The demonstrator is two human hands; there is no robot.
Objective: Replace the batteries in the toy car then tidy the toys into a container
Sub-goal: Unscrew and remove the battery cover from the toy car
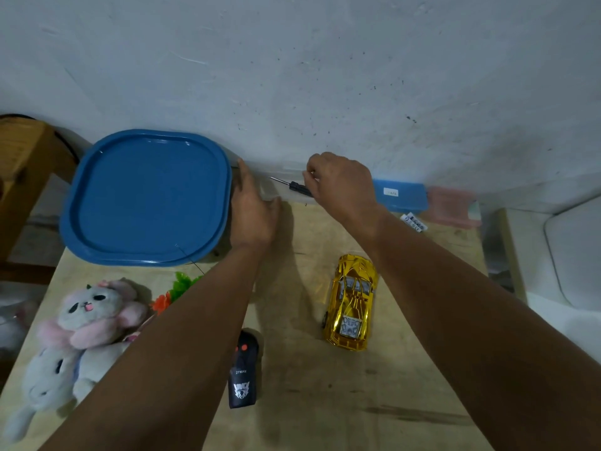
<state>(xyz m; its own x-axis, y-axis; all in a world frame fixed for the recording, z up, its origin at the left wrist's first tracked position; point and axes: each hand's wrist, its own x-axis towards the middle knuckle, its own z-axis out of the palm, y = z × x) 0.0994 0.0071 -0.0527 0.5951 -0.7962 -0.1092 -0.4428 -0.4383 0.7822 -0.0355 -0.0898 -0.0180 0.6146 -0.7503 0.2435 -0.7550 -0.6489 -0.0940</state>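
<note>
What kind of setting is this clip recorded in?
Probably a home room rather than a workshop: a worn wooden table pushed against a scuffed painted wall, with plush toys, a gold toy car and a blue-lidded container on it.

We see two bare forearms entering from the lower edge, no sleeves in frame. Left hand (252, 211) and right hand (338, 183) carry no gloves, rings, watch or wristband. Nails look short; finer detail is too blurred to tell.

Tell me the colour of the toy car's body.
Shiny metallic gold, toy car, seen clearly in the head view.
</note>
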